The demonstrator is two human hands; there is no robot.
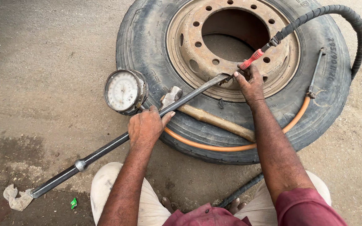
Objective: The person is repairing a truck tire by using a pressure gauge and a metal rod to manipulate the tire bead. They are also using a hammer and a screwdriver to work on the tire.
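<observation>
A long dark steel pry bar (105, 149) lies on a slant across the scene. Its long axis runs from the lower left, where the butt end rests on the ground beside a crumpled scrap of cloth (16, 199), up to the right, where its flattened tip points at the bead between the rusty wheel rim (185, 46) and the truck tyre (147, 37). The tyre lies flat on the concrete ground (42, 50).

The left hand (146, 127) is closed over the bar about midway along it, knuckles up, thumb stretched along the shaft toward the tip. The right hand (250, 83) sits at the rim's edge right by the bar's tip, its fingers pinched around the red-sleeved end of a black air hose (315, 16). That hose arches up and over the far side of the tyre and comes down on the right.

Just beside the left hand, a round pressure gauge (123, 91) with a white dial leans against the tyre's sidewall. A hammer (208, 117) with a worn wooden handle lies on the tyre under the bar, its metal head near the gauge and its handle pointing down to the right. An orange hose (214, 146) curves along the near sidewall and joins a thin metal rod (316, 71) on the right side of the tyre.

The person's knees in light trousers frame the bottom edge.
</observation>
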